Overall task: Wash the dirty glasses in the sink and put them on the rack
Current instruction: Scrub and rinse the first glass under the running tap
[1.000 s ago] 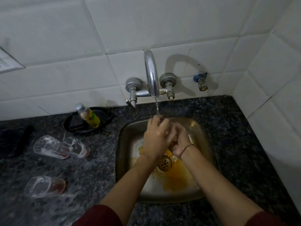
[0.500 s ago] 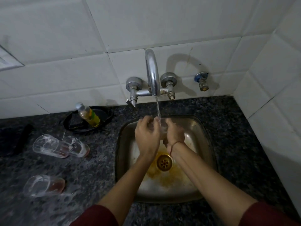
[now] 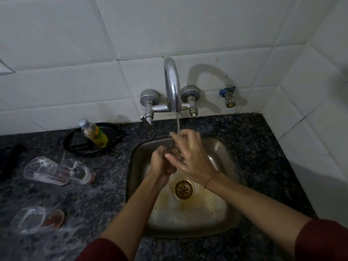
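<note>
Both hands meet over the steel sink (image 3: 228, 147) under the stream from the tap (image 3: 172, 87). A clear glass (image 3: 170, 146) shows only as a sliver between them. My left hand (image 3: 161, 163) grips its lower end with curled fingers. My wet right hand (image 3: 191, 154) wraps over it from the right, thumb up near the water. Two soapy glasses (image 3: 46, 173) (image 3: 81, 171) lie on their sides on the counter to the left. A third glass (image 3: 37, 220), with a reddish base, lies nearer me.
A soap bottle (image 3: 94, 133) leans in a black dish (image 3: 74, 146) at the back of the dark granite counter (image 3: 263, 157). The sink floor is stained orange round the drain (image 3: 183, 189). White tiled walls close in behind and on the right. No rack is in view.
My hands have turned on the glass under the tap: the right hand now lies over it in front, the left has dropped lower. The orange water in the sink has drained away.
</note>
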